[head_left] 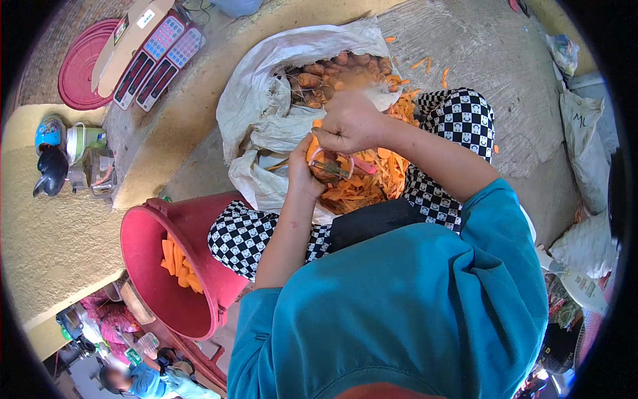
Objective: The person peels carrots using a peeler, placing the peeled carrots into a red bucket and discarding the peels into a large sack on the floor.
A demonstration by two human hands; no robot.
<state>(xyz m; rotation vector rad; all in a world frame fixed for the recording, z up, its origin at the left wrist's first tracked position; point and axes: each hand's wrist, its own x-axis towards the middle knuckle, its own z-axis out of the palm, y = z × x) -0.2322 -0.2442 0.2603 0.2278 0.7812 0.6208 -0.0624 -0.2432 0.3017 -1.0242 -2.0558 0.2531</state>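
Two bare hands meet at the centre of the frame, just above a heap of orange peelings. The left hand comes up from below with its fingers curled closed around a carrot, of which only a short orange stretch shows between the hands. The right hand reaches in from the right, fist closed just above the left; a pink-framed peeler sits right under it against the carrot, though the grip on its handle is hidden. Directly above both hands, an open white sack holds unpeeled carrots. At lower left of the frame, well apart from the hands, a red bucket contains peeled carrot pieces. Checkered black-and-white trousers flank the peelings.
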